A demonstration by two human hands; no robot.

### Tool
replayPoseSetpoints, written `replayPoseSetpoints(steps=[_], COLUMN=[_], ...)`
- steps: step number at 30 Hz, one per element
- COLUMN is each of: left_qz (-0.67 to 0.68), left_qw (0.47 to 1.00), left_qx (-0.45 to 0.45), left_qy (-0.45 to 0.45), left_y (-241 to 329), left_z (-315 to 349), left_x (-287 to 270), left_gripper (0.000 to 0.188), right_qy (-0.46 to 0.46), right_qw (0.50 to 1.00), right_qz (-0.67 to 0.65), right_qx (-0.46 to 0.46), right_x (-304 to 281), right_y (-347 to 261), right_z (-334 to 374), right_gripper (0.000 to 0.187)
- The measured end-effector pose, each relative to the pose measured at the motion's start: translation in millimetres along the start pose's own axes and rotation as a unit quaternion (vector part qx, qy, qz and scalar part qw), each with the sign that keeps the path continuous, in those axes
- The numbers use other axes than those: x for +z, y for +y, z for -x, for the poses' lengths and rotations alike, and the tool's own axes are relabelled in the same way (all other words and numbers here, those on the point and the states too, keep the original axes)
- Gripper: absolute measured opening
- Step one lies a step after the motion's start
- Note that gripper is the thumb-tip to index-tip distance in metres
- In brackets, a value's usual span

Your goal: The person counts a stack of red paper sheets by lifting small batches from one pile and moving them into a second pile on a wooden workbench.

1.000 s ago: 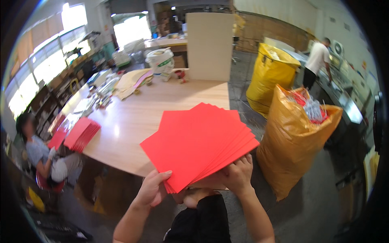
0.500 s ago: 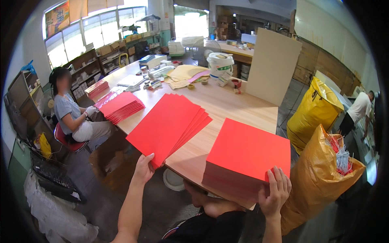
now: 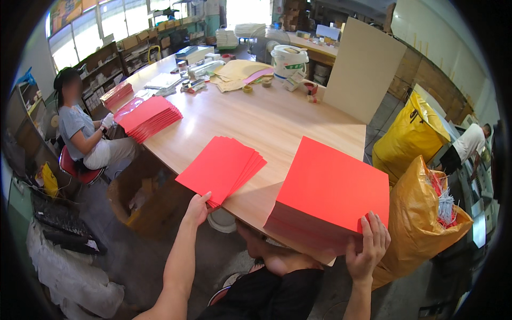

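Note:
My left hand [image 3: 198,209] pinches the near corner of a fanned bunch of red paper sheets [image 3: 220,164]. The bunch lies low over the near edge of the wooden table [image 3: 277,125]; I cannot tell whether all of it rests there. To its right stands a tall, square-edged stack of the same red sheets [image 3: 338,184]. Against the stack's near right corner lies my right hand [image 3: 369,242], fingers extended along the edge and thumb on the near side. It holds no loose sheet.
At the left, a seated person [image 3: 82,128] in white gloves is beside another red pile [image 3: 149,117]. A white bucket [image 3: 289,63], tape rolls and brown paper [image 3: 240,74] occupy the far side. Yellow sacks [image 3: 421,224] stand right of the table. An open carton [image 3: 141,197] sits below left.
The fanned red sheets have come down toward the table with my left hand, their spread narrower. My right hand stays at the stack's corner. The whole view has shifted slightly.

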State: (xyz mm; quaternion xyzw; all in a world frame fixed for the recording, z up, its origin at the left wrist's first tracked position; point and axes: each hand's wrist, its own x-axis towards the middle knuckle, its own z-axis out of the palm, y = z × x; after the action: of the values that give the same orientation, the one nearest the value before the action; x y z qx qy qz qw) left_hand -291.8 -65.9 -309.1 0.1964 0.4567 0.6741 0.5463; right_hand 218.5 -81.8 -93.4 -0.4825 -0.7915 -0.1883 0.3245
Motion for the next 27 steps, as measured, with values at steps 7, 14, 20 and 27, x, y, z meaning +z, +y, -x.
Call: replayPoseSetpoints(steps=[7, 14, 20, 27], left_qz=[-0.035, -0.420, -0.267, -0.416], left_qw=[0.992, 0.866, 0.811, 0.647], left_qx=[-0.112, 0.258, 0.345, 0.444], left_qy=[0.043, 0.079, -0.390, -0.460], left_y=[43, 103, 120, 68], left_z=[34, 66, 106, 75], left_x=[-8, 110, 337, 389], left_gripper=[0.037, 0.020, 0.032, 0.015], right_qy=[0.007, 0.129, 0.062, -0.097], right_qw=[0.999, 0.848, 0.814, 0.893], right_qz=[-0.037, -0.368, -0.387, -0.263], right_qx=[0.003, 0.358, 0.429, 0.352], right_x=[-4, -20, -5, -55], right_y=[-2, 46, 50, 48], right_z=[-2, 34, 22, -4], right_gripper=[0.047, 0.015, 0.035, 0.045])
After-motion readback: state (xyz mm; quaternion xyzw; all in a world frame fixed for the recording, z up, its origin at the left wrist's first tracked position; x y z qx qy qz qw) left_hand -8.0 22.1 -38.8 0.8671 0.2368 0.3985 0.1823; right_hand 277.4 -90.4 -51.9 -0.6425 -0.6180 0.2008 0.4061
